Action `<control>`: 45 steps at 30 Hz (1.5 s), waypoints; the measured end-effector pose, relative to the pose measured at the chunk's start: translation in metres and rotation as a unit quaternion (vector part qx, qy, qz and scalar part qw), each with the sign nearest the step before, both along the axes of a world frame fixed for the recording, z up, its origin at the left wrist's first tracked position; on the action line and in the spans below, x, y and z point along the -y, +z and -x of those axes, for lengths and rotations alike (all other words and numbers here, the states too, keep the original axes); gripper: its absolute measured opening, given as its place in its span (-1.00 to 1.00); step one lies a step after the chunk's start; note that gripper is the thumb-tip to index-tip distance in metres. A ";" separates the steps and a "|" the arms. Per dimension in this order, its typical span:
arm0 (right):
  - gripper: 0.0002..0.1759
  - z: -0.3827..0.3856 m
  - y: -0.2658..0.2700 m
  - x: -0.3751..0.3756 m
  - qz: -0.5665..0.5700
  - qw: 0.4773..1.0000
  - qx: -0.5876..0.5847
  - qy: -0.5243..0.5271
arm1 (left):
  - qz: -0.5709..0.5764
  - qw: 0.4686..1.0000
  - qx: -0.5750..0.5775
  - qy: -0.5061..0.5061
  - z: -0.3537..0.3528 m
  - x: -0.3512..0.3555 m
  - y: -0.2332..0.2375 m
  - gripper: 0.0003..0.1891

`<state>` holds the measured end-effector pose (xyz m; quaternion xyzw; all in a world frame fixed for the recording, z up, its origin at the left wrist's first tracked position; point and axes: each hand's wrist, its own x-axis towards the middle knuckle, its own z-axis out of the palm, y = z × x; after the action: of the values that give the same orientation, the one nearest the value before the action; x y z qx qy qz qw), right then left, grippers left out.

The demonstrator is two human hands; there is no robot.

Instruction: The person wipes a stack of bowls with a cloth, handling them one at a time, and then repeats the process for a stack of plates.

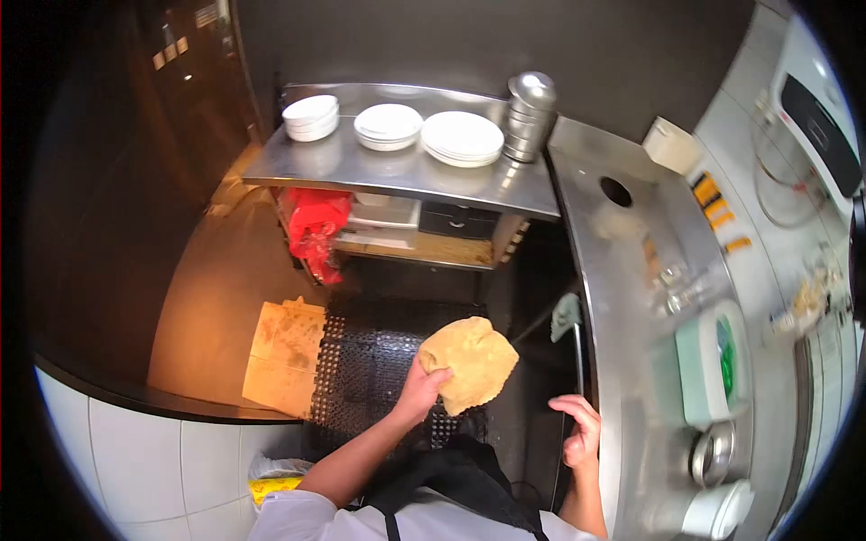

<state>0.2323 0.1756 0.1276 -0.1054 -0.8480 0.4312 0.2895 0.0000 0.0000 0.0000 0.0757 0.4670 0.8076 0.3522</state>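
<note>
My left hand [423, 388] grips a crumpled yellow cloth [473, 362] at its left edge, with the thumb lying on top. The cloth hangs spread out in front of my body, above the black floor mat, and one edge looks jagged. To its right is my right hand [582, 431], with nothing in it. Its fingers are loosely bent and apart from the thumb. That hand is beside the front edge of the steel counter [622, 379].
Ahead, a steel table [361, 167] bears stacks of white plates [462, 137] and a stacked metal container [530, 117]. A red bag [317, 221] hangs below. Along the right counter are a pale green tub [702, 370], a metal bowl [713, 453] and glasses [681, 293]. Cardboard [284, 352] lies left.
</note>
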 end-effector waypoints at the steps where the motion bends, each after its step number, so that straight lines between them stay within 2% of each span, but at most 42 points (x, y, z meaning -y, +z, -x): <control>1: 0.11 0.007 0.009 -0.007 -0.008 1.000 0.010 0.020 | -0.003 1.000 0.004 0.013 -0.018 -0.005 0.009 -0.32; 2: 0.10 0.018 0.019 -0.009 -0.003 0.999 0.014 0.041 | -0.005 1.000 0.006 0.024 -0.033 -0.009 0.019 -0.32; 3: 0.23 0.168 -0.020 0.011 0.035 0.997 -0.015 0.061 | 0.016 0.998 -0.061 0.030 0.111 0.015 0.022 -0.32; 5: 0.40 0.221 -0.022 0.006 0.034 0.990 0.081 0.114 | 0.000 0.999 -0.037 0.039 0.113 -0.001 0.024 -0.33; 6: 0.42 0.251 -0.053 -0.008 0.008 0.982 0.095 0.162 | -0.026 0.999 -0.005 0.033 0.125 -0.015 0.030 -0.35; 7: 0.49 0.284 -0.049 0.000 -0.047 0.969 0.188 0.156 | -0.014 0.998 -0.021 0.051 0.142 -0.018 0.037 -0.35; 8: 0.56 0.314 -0.041 0.005 -0.001 0.968 0.194 0.160 | -0.002 0.997 -0.037 0.069 0.158 -0.024 0.045 -0.36; 9: 0.55 0.347 -0.056 -0.002 0.007 0.977 0.120 0.175 | 0.007 0.994 -0.057 0.088 0.178 -0.033 0.050 -0.36; 12: 0.57 0.452 -0.062 -0.028 -0.007 0.968 0.083 0.235 | -0.007 0.989 -0.047 0.139 0.266 -0.049 0.055 -0.39; 15: 0.56 0.543 -0.028 -0.052 0.031 0.954 0.064 0.290 | 0.052 0.980 -0.071 0.176 0.337 -0.049 0.076 -0.42; 19: 0.48 0.631 0.004 -0.074 0.038 0.947 0.083 0.309 | 0.006 0.982 -0.055 0.182 0.412 -0.071 0.086 -0.43; 20: 0.36 0.647 0.015 -0.076 0.059 0.946 0.088 0.307 | -0.002 0.983 -0.051 0.178 0.428 -0.074 0.086 -0.44; 22: 0.28 0.679 0.011 -0.083 0.072 0.946 0.082 0.304 | -0.022 0.984 -0.046 0.169 0.466 -0.083 0.087 -0.45; 23: 0.23 0.694 0.008 -0.088 0.078 0.948 0.079 0.300 | 0.014 0.988 -0.084 0.129 0.487 -0.086 0.088 -0.45; 25: 0.14 0.721 0.007 -0.103 0.017 0.961 0.088 0.264 | 0.086 0.984 -0.154 0.040 0.531 -0.092 0.091 -0.45; 27: 0.00 0.744 0.005 -0.113 0.008 0.970 0.082 0.227 | 0.027 0.967 -0.241 -0.080 0.578 -0.097 0.087 -0.39; 29: -0.12 0.770 0.016 -0.126 -0.009 0.979 0.067 0.190 | -0.015 0.941 -0.317 -0.119 0.608 -0.111 0.117 -0.36; 30: -0.15 0.782 0.029 -0.126 -0.028 0.986 0.057 0.152 | 0.021 0.928 -0.357 -0.104 0.626 -0.117 0.128 -0.39; 32: -0.20 0.816 0.047 -0.134 -0.177 0.981 -0.005 0.083 | 0.095 0.892 -0.438 -0.067 0.664 -0.125 0.145 -0.44; 33: -0.23 0.834 0.054 -0.139 -0.246 0.967 -0.037 0.047 | 0.149 0.848 -0.507 -0.043 0.684 -0.127 0.144 -0.46; 35: -0.24 0.868 0.064 -0.151 -0.243 0.967 -0.066 -0.041 | 0.257 0.740 -0.621 0.012 0.726 -0.138 0.123 -0.48; 36: -0.23 0.882 0.065 -0.156 -0.273 0.960 -0.051 -0.026 | 0.314 0.673 -0.668 -0.046 0.744 -0.146 0.097 -0.46; 37: -0.21 0.895 0.064 -0.162 -0.302 0.953 -0.035 -0.010 | 0.353 0.639 -0.676 -0.103 0.750 -0.150 0.094 -0.46; 39: -0.20 0.925 0.035 -0.178 -0.440 0.888 0.063 0.118 | 0.426 0.557 -0.679 -0.218 0.758 -0.158 0.087 -0.45; 41: -0.20 0.956 0.009 -0.176 -0.449 0.850 0.080 0.265 | 0.421 0.568 -0.667 -0.235 0.763 -0.157 0.093 -0.49; 43: -0.28 0.986 -0.015 -0.178 -0.317 0.879 0.105 0.342 | 0.419 0.588 -0.648 -0.243 0.757 -0.156 0.093 -0.52; 44: -0.28 0.993 -0.021 -0.185 -0.329 0.873 0.112 0.341 | 0.352 0.632 -0.685 -0.090 0.753 -0.162 0.053 -0.56; 45: -0.28 0.996 -0.030 -0.188 -0.337 0.870 0.116 0.340 | 0.350 0.622 -0.699 -0.054 0.748 -0.164 0.043 -0.57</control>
<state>-0.7636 0.3632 0.0975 0.2446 -0.9526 0.1757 0.0425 -0.7484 0.1636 0.0433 0.5131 0.8149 0.2670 -0.0374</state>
